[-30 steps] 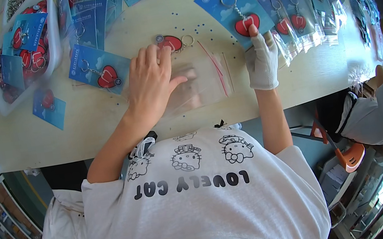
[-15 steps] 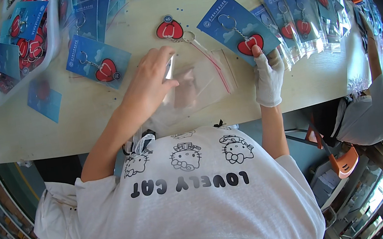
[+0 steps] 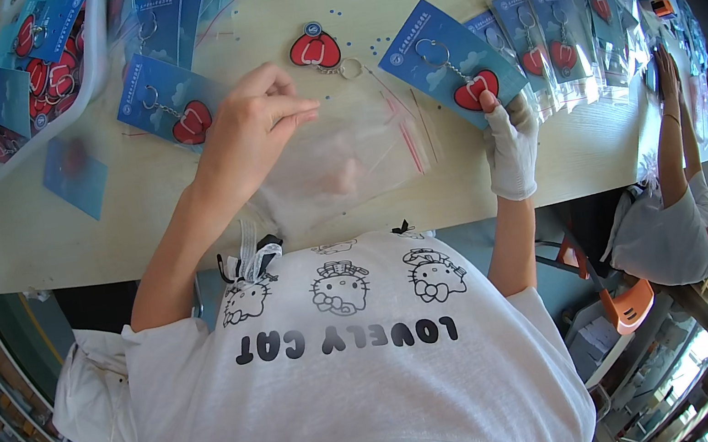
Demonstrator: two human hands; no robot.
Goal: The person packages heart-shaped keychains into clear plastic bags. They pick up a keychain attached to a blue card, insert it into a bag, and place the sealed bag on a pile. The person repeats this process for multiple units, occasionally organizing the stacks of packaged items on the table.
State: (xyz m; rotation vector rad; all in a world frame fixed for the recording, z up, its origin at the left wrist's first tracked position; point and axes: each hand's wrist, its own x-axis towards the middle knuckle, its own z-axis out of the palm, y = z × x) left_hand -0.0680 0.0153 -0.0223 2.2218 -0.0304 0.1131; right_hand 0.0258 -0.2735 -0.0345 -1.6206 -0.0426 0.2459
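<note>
My right hand (image 3: 512, 145), in a white glove with the thumb tip bare, grips the lower edge of a blue card (image 3: 418, 52). The thumb presses on the red heart-shaped keychain (image 3: 473, 93) lying on that card. My left hand (image 3: 256, 118), bare, has its thumb and fingertips brought together above clear plastic bags (image 3: 345, 162); whatever is between them, if anything, I cannot make out. Just beyond the bags lies a loose red keychain (image 3: 315, 48) with a metal ring. Another blue card (image 3: 158, 95) with a keychain sits partly behind my left hand.
A white bin (image 3: 99, 62) of red keychains and blue cards stands at the far left. A blue card (image 3: 76, 177) lies near it. Bagged keychain cards (image 3: 560, 31) are piled at the right. Further right, another person (image 3: 664, 218) reaches to the table.
My left hand has come away from the clear bags, its fingers now together above them. My right hand and its card have shifted slightly right and nearer. The other person's arms have moved.
</note>
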